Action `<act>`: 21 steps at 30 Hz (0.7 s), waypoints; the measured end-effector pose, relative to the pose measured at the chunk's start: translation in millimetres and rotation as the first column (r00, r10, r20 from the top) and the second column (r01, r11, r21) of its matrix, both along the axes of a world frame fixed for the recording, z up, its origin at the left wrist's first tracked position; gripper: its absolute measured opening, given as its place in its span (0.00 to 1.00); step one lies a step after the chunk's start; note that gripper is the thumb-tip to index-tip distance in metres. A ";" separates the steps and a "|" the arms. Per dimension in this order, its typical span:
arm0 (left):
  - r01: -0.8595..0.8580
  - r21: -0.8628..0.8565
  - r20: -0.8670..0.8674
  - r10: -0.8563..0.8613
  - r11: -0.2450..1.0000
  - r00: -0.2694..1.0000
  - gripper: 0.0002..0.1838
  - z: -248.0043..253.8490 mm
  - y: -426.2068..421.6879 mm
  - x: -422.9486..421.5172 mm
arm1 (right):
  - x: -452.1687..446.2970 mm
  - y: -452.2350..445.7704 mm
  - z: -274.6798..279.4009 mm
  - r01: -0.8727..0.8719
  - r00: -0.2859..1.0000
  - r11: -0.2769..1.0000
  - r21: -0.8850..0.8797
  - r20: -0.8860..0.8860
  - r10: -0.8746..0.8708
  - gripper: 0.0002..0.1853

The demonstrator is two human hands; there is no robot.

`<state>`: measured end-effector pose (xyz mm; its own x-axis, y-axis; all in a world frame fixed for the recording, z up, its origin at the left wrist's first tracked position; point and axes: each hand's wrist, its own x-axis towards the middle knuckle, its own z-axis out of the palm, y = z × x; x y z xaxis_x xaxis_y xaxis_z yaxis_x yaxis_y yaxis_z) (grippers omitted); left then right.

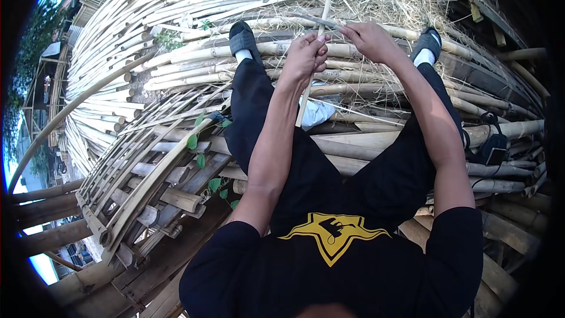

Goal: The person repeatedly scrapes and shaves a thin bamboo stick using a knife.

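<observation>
My left hand (304, 58) is wrapped round a long, thin bamboo strip (303, 106), which runs from above my lap up past the top of the view. To its right, my right hand (369, 41) grips the handle end of a knife (321, 22). The knife's curved blade points left and crosses the strip just above my left fingers. Its handle is mostly hidden in my right fingers. Between my legs, beneath the strip, lies a white plastic bag (318, 112).
Bamboo poles (347, 147) lie under and around my legs. Straw-like shavings (376, 0) are heaped ahead. A slatted bamboo frame (147, 171) with green leaves stands at the left. A dark strapped object (493, 152) rests at the right. Many more poles (112, 65) spread across the upper left.
</observation>
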<state>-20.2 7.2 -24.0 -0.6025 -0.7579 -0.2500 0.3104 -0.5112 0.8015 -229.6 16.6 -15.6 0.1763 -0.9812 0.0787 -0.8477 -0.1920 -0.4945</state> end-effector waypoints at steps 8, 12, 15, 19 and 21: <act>0.007 -0.021 0.032 -0.007 1.000 0.999 0.13 11.5 0.4 1.4 | -52.1 -16.3 24.9 0.357 0.929 0.933 -0.051 0.123 -0.349 0.29; -0.002 -0.140 0.160 0.025 0.990 0.987 0.16 9.1 11.0 -10.6 | -9.5 3.5 34.0 0.056 0.996 0.995 0.077 0.059 -0.061 0.25; 0.002 -0.189 0.199 0.036 0.982 0.979 0.16 6.0 11.7 -14.6 | 3.8 14.2 23.5 0.000 0.997 0.997 0.076 0.074 -0.006 0.26; -0.017 -0.210 0.202 0.060 0.978 0.978 0.16 9.2 11.7 -15.4 | 4.4 12.4 30.3 0.014 0.999 0.992 0.127 0.028 -0.018 0.26; -0.042 -0.212 0.201 0.085 0.976 0.976 0.15 5.9 11.8 -16.6 | 1.9 10.2 23.9 -0.006 0.999 0.994 0.109 0.036 0.002 0.25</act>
<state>-36.8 19.0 -18.2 -0.5026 -0.8411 -0.1999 0.1521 -0.3137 0.9372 -227.7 26.8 8.3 0.1789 -0.9836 -0.0227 -0.8284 -0.1381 -0.5428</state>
